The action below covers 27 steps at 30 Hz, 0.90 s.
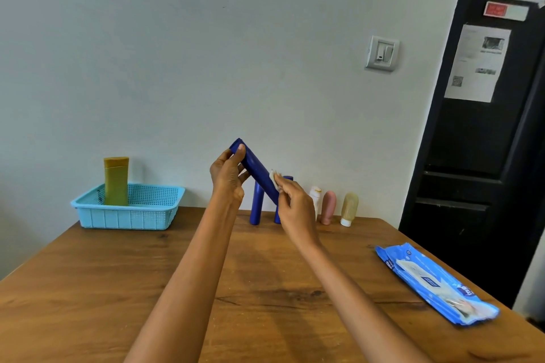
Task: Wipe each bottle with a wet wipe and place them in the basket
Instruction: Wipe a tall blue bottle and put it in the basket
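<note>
The basket point(129, 214) sits at the table's point(147, 289) far left with one bottle point(116, 181) upright inside. Five more bottles stand along the far edge at centre, and the wipe pack point(436, 283) lies near the right edge

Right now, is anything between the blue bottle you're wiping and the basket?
Nothing visible. The blue bottle is held above the table; the basket sits to its left with bare wood between. Only the yellow bottle occupies its left end.

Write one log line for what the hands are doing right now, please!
step: wiping | left hand: holds blue bottle tilted | right hand: presses wet wipe on it | basket: one yellow bottle | others wait by wall
</note>
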{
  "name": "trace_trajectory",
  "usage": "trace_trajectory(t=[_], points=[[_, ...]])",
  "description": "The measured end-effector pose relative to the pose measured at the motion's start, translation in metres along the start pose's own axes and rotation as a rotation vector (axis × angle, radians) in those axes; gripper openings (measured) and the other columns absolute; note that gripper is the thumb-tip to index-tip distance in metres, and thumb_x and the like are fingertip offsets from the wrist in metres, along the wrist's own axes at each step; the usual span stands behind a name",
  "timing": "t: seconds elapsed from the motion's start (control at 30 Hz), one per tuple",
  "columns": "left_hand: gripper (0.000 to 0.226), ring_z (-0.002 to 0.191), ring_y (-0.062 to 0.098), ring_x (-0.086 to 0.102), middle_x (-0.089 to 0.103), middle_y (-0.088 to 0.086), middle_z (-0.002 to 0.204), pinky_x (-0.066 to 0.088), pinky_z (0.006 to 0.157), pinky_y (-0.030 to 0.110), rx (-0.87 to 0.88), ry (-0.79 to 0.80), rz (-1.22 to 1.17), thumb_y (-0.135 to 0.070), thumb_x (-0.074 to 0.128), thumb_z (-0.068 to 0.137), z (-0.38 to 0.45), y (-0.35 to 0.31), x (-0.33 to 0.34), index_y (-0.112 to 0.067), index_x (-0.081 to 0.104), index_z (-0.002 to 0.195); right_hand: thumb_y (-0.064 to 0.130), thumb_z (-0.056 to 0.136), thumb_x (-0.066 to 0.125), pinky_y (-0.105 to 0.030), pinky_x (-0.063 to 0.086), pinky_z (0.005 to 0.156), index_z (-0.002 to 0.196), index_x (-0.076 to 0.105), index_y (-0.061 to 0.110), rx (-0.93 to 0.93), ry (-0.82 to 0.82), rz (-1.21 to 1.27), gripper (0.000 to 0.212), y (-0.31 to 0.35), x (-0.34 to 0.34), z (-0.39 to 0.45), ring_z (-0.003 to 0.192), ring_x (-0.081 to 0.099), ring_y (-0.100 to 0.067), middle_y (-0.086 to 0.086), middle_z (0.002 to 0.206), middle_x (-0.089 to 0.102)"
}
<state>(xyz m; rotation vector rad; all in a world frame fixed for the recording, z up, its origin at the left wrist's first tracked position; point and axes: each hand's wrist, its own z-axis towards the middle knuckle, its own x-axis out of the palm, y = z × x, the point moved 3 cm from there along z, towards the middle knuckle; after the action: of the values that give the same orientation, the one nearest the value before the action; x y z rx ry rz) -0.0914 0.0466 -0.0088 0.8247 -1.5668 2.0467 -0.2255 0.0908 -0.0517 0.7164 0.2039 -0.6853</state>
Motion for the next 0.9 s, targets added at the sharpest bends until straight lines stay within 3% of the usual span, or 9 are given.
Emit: trace_trajectory(t=[0.17,0.27,0.47,0.6,0.77,0.9], points=[[0.005,0.088,0.022,0.059,0.060,0.005,0.086,0.055,0.075,0.033,0.040,-0.042,0.016,-0.009,0.062,0.089,-0.004,-0.001,0.003,-0.012,0.058,0.089,0.002,0.095,0.047,-0.021,0.032,0.109,0.142,0.038,0.016,-0.165,0.025,-0.054,0.050,0.019,0.010,-0.005,0.136,0.032,-0.007,0.001,0.148,0.040],[0.007,0.095,0.025,0.058,0.060,0.004,0.088,0.055,0.081,0.037,0.034,-0.081,-0.010,-0.009,0.062,0.088,-0.003,-0.002,-0.002,-0.012,0.057,0.093,-0.001,0.094,0.048,-0.015,0.025,0.110,0.142,0.038,0.018,-0.195,0.087,-0.059,0.052,0.010,0.011,-0.014,0.137,0.029,-0.005,0.004,0.149,0.037],[0.011,0.098,0.024,0.058,0.059,0.004,0.089,0.053,0.081,0.037,0.021,-0.090,0.013,-0.009,0.062,0.088,-0.004,0.000,-0.001,-0.018,0.055,0.088,-0.002,0.093,0.049,-0.025,0.041,0.105,0.138,0.046,0.017,-0.026,-0.041,0.014,0.049,-0.009,0.001,-0.011,0.130,0.043,-0.006,0.002,0.140,0.050],[0.010,0.091,0.024,0.059,0.060,0.005,0.085,0.054,0.077,0.037,0.008,-0.095,0.053,-0.011,0.064,0.087,-0.006,0.005,0.002,-0.015,0.056,0.083,-0.002,0.093,0.050,-0.018,0.032,0.105,0.140,0.043,0.017,-0.205,0.027,-0.140,0.051,0.008,0.006,-0.004,0.136,0.038,-0.012,0.001,0.146,0.043],[0.012,0.079,0.020,0.063,0.063,0.007,0.082,0.057,0.071,0.035,-0.021,-0.113,0.102,-0.016,0.069,0.084,-0.006,0.007,0.000,-0.014,0.058,0.080,-0.006,0.091,0.051,-0.033,0.045,0.099,0.139,0.045,0.020,-0.361,0.025,-0.300,0.055,0.020,0.010,0.009,0.136,0.038,-0.022,-0.005,0.147,0.041],[0.013,0.078,0.020,0.063,0.063,0.007,0.082,0.057,0.068,0.033,-0.031,-0.132,0.087,-0.015,0.070,0.084,-0.006,0.005,-0.001,-0.009,0.060,0.089,-0.001,0.093,0.049,-0.035,0.055,0.088,0.139,0.046,0.024,-0.373,0.056,-0.290,0.052,0.024,0.011,0.009,0.125,0.052,-0.022,-0.002,0.147,0.041]])
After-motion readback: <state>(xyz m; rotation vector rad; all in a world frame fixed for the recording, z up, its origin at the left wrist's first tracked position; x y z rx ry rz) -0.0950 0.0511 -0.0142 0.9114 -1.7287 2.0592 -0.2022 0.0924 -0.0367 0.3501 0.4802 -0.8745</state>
